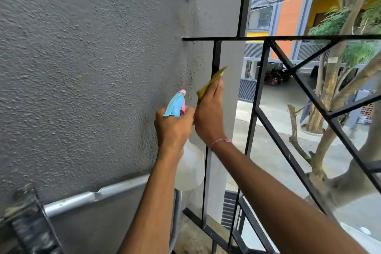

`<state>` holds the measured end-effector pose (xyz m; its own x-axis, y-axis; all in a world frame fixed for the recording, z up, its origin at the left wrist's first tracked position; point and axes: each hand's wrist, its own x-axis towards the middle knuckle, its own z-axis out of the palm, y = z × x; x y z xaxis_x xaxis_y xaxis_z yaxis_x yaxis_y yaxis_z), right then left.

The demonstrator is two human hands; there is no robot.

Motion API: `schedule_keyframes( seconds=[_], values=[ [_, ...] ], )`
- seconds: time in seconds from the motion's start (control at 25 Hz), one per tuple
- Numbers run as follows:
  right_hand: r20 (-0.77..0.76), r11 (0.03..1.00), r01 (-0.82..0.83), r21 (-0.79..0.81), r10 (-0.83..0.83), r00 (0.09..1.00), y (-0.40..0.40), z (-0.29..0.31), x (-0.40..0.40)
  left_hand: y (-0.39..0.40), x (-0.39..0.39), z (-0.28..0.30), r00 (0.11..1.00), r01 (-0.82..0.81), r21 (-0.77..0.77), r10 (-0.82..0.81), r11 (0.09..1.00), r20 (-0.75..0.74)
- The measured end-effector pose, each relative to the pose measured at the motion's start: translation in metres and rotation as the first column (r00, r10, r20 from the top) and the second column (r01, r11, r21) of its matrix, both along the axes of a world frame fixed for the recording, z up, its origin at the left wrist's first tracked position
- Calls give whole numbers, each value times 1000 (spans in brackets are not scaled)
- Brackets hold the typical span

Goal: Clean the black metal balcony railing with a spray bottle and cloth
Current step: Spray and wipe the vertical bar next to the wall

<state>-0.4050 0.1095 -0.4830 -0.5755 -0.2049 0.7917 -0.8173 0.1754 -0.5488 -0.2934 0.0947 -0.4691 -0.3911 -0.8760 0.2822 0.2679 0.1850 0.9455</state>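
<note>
Both my forearms reach forward and upward, side by side. My left hand (174, 128) is closed in a fist-like grip, knuckles toward me; my right hand (209, 113) is raised just beside it, fingers (216, 86) extended upward, back of hand facing me.

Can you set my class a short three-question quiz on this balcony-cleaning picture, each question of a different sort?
1. True or false: the left hand grips the spray bottle by its blue trigger head.
2. Multiple choice: the yellow cloth in the right hand is pressed against
A. the thick top handrail
B. the vertical bar nearest the grey wall
C. a diagonal bar
3. Fill in: the right wrist wears a thin ______ bracelet.

Key
1. True
2. B
3. pink
</note>
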Motion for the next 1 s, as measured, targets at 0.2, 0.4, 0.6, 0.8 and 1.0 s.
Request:
schedule_keyframes(
  seconds=[0.2,0.4,0.6,0.8,1.0],
  values=[
    [-120,972,164,170,-145,982,2,-75,3,-5,2,-34,996,-44,2,43,999,75],
    [-24,972,37,232,-33,999,21,-142,1,-2,12,-57,989,-53,12,51,998,142],
    [341,942,-288,171,217,915,40,-222,13,6,24,-87,980,-40,-14,42,999,197],
    [371,929,-371,-6,347,861,35,-160,9,3,34,-113,979,-54,27,47,998,200],
    [301,906,-389,-164,422,855,27,-4,17,4,35,-118,984,-31,42,23,999,175]
  ],
)
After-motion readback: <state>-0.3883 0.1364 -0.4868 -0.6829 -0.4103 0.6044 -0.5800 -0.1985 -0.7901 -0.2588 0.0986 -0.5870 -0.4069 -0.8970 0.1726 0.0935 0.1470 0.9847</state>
